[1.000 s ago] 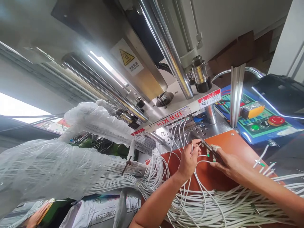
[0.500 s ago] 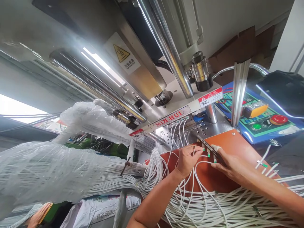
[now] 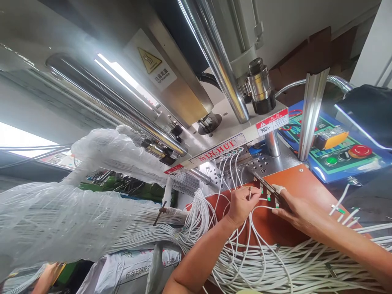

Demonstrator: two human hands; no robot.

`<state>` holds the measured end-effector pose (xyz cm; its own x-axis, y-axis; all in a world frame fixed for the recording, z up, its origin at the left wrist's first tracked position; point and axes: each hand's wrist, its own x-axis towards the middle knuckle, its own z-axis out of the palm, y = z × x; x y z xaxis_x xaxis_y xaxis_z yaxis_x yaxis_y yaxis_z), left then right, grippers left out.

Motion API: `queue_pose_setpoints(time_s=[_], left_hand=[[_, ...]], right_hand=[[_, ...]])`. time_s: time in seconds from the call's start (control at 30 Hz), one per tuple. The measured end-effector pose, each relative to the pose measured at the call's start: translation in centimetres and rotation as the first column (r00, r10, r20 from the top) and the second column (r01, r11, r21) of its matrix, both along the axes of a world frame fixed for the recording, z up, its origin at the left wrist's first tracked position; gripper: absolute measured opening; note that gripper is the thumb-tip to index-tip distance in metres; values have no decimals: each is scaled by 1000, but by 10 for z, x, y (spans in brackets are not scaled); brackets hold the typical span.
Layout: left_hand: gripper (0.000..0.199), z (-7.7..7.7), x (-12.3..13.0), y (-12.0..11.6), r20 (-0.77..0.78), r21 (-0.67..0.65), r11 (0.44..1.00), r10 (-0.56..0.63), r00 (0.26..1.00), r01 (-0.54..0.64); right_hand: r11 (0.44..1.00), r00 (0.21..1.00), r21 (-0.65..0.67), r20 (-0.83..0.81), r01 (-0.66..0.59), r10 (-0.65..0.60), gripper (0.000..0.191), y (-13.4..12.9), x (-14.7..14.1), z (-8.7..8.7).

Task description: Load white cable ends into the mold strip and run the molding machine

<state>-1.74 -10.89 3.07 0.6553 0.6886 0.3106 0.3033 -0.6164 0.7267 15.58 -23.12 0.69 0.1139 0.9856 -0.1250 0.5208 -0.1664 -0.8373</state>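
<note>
left hand [image 3: 241, 208]: on my feed, fingers [image 3: 245, 195] pinching a thin cable end [image 3: 250, 193].
right hand [image 3: 294, 210]: fingers together, taped fingertip [image 3: 278, 188] on a dark metal strip [image 3: 267, 187]; grip cannot be told.
cable ends: green-tabbed white cable ends [image 3: 268, 197] in a row below the strip, on the orange surface [image 3: 297, 183].
edges: strip at the surface's far edge, beside a perforated steel plate [image 3: 260, 165]; white cable bundle [image 3: 275, 269] over the near edge.
open room: tight between my hands; bare orange surface beyond my right hand.
</note>
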Motion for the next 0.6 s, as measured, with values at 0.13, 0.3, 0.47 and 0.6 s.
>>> queue_pose_setpoints(time_s=[0.13, 0.3, 0.47, 0.6], left_hand=[[17, -2, 0, 0, 5, -69, 998, 9, 1000, -8], [13, -4, 2, 1, -8, -167, 984, 66, 998, -67], [10, 0, 1, 9, -101, -245, 966, 61, 993, -85], [24, 11, -6, 16, -140, -327, 942, 34, 990, -78]], right_hand=[[1000, 1000, -2, 15, 1, -1, 47, 0, 0, 1], [1000, 999, 10, 40, -13, 12, 51, 0, 1, 5], [1000, 998, 12, 60, -19, 18, 50, 0, 1, 4], [1000, 998, -9, 57, -19, 19, 50, 0, 2, 4]])
